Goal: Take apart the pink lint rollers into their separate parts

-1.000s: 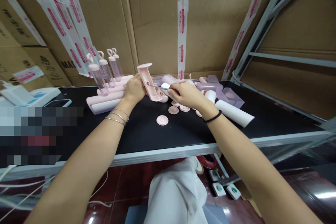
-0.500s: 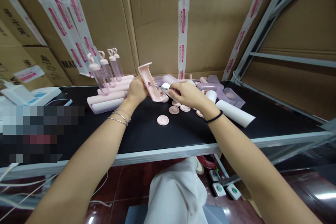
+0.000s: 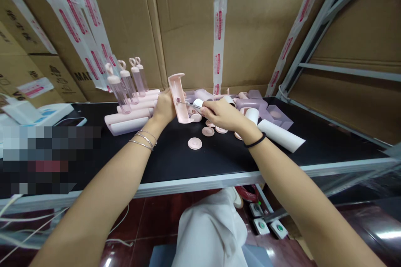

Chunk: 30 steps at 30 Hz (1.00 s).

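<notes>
My left hand (image 3: 164,106) is closed on a pink curved plastic shell (image 3: 177,91), held up with its hollow side toward me. A round hole shows near the shell's middle. In my right hand (image 3: 221,112) is a thin metal tool (image 3: 191,104), perhaps tweezers or a small screwdriver; its tip meets the shell at the hole. Below the hands, several pink discs (image 3: 194,143) lie on the black tabletop. Left of my left hand stand several clear tubes with pink looped caps (image 3: 116,85), set on pink cylindrical bodies (image 3: 130,119).
White tubes (image 3: 281,134) and translucent purple parts (image 3: 278,114) lie to the right. A power strip (image 3: 46,113) and a phone (image 3: 71,122) are at the left. Taped cardboard (image 3: 188,29) closes off the back, and a metal frame (image 3: 308,33) rises at the right.
The pink shell has turned to a more upright angle and shifted slightly right. The metal tool stays at its hole, and both hands remain almost in place.
</notes>
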{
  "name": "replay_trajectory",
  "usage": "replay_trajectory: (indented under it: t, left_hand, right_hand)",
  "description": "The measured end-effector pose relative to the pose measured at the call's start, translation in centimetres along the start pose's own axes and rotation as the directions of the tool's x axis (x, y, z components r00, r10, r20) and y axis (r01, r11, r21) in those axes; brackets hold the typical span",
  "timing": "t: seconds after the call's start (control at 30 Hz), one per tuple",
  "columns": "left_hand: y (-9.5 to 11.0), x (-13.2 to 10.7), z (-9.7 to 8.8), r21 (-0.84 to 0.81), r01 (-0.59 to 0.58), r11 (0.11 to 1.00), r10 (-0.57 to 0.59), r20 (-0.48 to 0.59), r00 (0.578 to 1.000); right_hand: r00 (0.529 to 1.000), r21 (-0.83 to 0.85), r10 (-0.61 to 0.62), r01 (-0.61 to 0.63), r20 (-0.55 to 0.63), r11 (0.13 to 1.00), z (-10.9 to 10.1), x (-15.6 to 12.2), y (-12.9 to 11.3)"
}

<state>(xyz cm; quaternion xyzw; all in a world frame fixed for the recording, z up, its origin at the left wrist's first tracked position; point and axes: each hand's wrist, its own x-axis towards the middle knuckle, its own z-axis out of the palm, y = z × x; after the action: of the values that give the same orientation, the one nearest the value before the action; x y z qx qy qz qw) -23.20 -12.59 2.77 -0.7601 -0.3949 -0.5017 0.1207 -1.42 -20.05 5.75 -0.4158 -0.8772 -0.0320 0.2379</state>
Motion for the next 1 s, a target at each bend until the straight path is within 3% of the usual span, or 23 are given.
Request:
replay_trajectory:
  t: [0.33,0.63,1.0]
  left_hand:
    - [0.4,0.2,-0.4,-0.051,0.064,0.997,-0.068,-0.084,0.994]
    - [0.7,0.2,-0.7,-0.086,0.143,0.986,-0.150,-0.076,0.986]
    - [0.6,0.2,-0.8,0.003,0.088,0.996,-0.087,-0.140,0.986]
  right_hand:
    - [1.000,0.070,0.010,-0.010,-0.006,0.998,0.7,0.2,-0.3]
    - [0.999,0.174,-0.036,0.039,-0.021,0.984,0.8,0.5,-0.8]
    - [0.999,0.256,-0.039,0.042,-0.016,0.966,0.7,0.4,-1.0]
